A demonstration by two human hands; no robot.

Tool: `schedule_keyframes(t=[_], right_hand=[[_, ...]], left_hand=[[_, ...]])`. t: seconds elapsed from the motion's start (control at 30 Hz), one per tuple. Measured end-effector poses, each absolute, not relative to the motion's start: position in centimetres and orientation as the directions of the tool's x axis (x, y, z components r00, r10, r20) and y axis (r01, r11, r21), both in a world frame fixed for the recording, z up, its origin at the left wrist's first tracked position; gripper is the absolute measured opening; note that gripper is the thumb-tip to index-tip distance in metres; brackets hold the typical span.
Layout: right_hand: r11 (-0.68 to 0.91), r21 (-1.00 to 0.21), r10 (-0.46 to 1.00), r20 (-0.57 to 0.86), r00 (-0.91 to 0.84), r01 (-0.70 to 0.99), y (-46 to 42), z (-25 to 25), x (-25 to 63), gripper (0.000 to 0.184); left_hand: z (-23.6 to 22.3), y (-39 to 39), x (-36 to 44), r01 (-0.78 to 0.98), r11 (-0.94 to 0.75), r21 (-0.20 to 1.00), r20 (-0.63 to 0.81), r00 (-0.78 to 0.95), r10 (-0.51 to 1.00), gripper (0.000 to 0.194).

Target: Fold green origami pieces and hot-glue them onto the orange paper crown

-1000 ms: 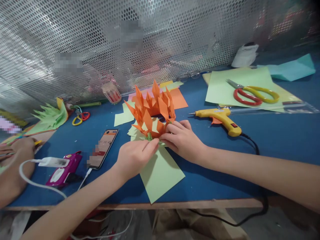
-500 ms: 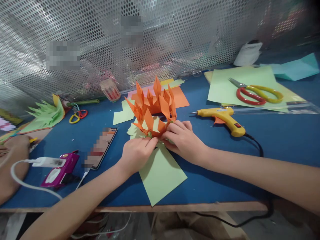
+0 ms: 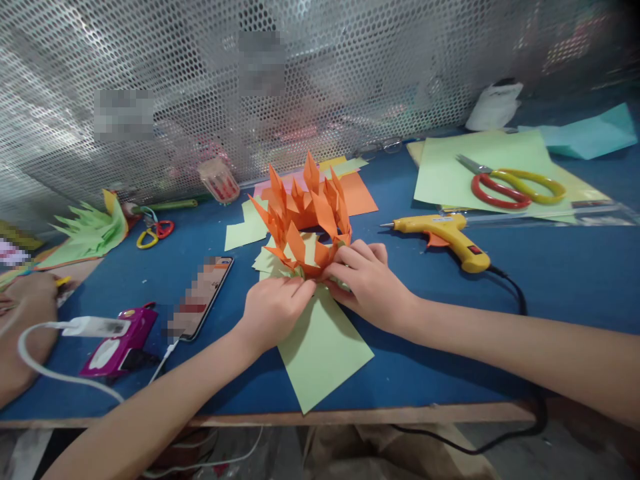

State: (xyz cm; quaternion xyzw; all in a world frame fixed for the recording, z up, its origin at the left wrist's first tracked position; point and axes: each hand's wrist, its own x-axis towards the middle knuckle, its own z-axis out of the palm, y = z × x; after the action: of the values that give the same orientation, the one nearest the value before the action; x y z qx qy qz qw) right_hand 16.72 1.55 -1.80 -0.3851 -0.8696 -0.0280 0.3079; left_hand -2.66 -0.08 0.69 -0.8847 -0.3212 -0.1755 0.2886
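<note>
A spiky orange paper flower (image 3: pixel 305 217) stands on the blue table (image 3: pixel 550 267), ringed by pale green paper pieces. My left hand (image 3: pixel 273 310) pinches the near edge of the flower's base, fingers pressed together on the paper. My right hand (image 3: pixel 367 280) grips the base from the right side, fingers curled against the orange petals. Both hands meet over a light green paper sheet (image 3: pixel 323 350) lying under them near the table's front edge.
A yellow glue gun (image 3: pixel 443 233) with a black cord lies to the right. Red and yellow scissors (image 3: pixel 515 187) rest on green sheets behind it. A phone (image 3: pixel 200 297), a magenta device (image 3: pixel 120 340) and a white cable lie left. Another person's hand (image 3: pixel 27 300) is at far left.
My left hand has closed in on the flower's base, its stretched fingers now curled into a pinch. The right hand stays on the base.
</note>
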Motion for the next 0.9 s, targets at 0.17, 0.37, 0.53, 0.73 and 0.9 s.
schedule_keyframes(t=[0.17, 0.37, 0.53, 0.73, 0.9], right_hand=[[0.692, -0.193, 0.66, 0.56, -0.501, 0.696, 1.43, -1.7, 16.7, 0.009], [0.689, -0.207, 0.667, 0.557, -0.495, 0.695, 1.36, -1.71, 16.67, 0.007], [0.709, -0.221, 0.656, 0.554, -0.512, 0.67, 1.35, -1.78, 16.62, 0.004], [0.714, -0.235, 0.657, 0.551, -0.514, 0.66, 1.27, -1.81, 16.66, 0.005], [0.711, -0.229, 0.657, 0.555, -0.51, 0.665, 1.28, -1.83, 16.7, 0.007]], left_hand=[[0.61, 0.01, -2.66, 0.683, -0.615, -0.395, 0.498, 0.721, 0.481, 0.022], [0.51, 0.15, -2.71, 0.689, -0.608, -0.395, 0.498, 0.717, 0.488, 0.022], [0.51, 0.13, -2.71, 0.693, -0.604, -0.394, 0.495, 0.714, 0.496, 0.021], [0.46, 0.01, -2.66, 0.698, -0.605, -0.382, 0.495, 0.708, 0.504, 0.021], [0.36, 0.06, -2.67, 0.717, -0.606, -0.345, 0.509, 0.685, 0.521, 0.017]])
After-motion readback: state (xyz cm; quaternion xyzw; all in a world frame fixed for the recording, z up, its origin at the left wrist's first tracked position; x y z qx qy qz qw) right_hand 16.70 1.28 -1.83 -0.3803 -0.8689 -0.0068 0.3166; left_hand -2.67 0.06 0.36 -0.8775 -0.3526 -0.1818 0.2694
